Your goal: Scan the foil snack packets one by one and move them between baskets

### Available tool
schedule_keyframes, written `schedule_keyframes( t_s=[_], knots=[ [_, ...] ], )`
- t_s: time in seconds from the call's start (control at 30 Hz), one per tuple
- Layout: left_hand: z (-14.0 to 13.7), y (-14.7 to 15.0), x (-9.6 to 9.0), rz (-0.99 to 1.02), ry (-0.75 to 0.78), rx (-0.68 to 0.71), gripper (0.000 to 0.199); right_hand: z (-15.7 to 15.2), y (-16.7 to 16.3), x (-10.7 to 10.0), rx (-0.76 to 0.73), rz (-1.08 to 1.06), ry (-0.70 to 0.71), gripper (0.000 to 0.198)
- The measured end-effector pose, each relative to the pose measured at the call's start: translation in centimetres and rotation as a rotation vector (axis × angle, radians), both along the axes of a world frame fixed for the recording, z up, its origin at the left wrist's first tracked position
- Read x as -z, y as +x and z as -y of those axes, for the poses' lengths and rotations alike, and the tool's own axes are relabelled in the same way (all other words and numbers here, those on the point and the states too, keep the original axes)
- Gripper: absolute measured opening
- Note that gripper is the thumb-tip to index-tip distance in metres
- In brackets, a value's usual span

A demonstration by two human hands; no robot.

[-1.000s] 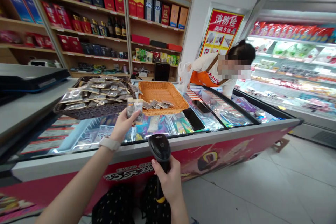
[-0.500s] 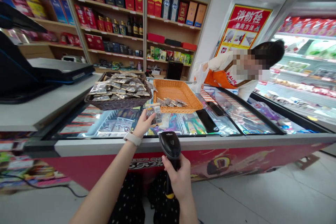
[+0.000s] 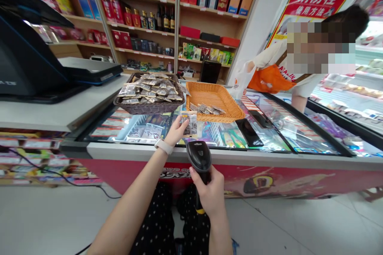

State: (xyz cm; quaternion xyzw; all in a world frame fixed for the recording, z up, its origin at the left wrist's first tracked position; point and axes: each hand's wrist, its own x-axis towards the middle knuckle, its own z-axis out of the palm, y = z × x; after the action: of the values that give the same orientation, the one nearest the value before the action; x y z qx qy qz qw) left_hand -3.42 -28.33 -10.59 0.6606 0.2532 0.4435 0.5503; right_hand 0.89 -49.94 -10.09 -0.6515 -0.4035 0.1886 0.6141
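My left hand (image 3: 177, 130) pinches a small clear packet (image 3: 191, 124) with dark contents, held over the freezer's glass top near its front edge. In my right hand (image 3: 212, 191) is a black barcode scanner (image 3: 200, 155), gripped by its handle with its head toward the packet. Just beyond the left hand stands a dark brown wicker basket (image 3: 149, 107) heaped with similar packets. To its right sits an orange wicker basket (image 3: 233, 105), where several packets lie at the near left end.
Two black phones (image 3: 249, 132) lie on the freezer's glass right of the orange basket. A co-worker in an orange apron (image 3: 271, 79) leans over the freezer, holding a white plastic bag (image 3: 241, 79). At left, a counter (image 3: 56, 111) carries a black checkout machine (image 3: 26, 55).
The view has shifted, so the scene sits farther right. My left hand now holds the packet flatter, with more of its face showing. The scanner remains in my right hand.
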Motion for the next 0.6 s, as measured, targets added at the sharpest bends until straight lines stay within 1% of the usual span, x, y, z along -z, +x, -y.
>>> schedule_keyframes(
  t_s=[0.2, 0.37, 0.43, 0.5, 0.6],
  knots=[
    [0.2, 0.0, 0.1, 0.01, -0.04, -0.008, 0.044, 0.3, 0.0, -0.1, 0.032, 0.066, -0.019, 0.034],
    [0.2, 0.0, 0.1, 0.016, 0.013, -0.029, 0.039, 0.4, 0.0, 0.0, 0.041, 0.092, -0.018, 0.035],
    [0.3, 0.0, 0.0, 0.01, 0.034, -0.075, 0.036, 0.5, 0.0, 0.1, 0.043, 0.077, -0.007, 0.035],
    [0.4, 0.0, -0.2, 0.006, 0.06, -0.173, 0.035, 0.5, 0.1, 0.4, 0.05, 0.047, 0.004, 0.035],
    [0.3, 0.5, -1.2, 0.033, 0.07, -0.303, 0.036, 0.7, 0.6, 0.9, 0.069, -0.006, 0.009, 0.035]
  ],
)
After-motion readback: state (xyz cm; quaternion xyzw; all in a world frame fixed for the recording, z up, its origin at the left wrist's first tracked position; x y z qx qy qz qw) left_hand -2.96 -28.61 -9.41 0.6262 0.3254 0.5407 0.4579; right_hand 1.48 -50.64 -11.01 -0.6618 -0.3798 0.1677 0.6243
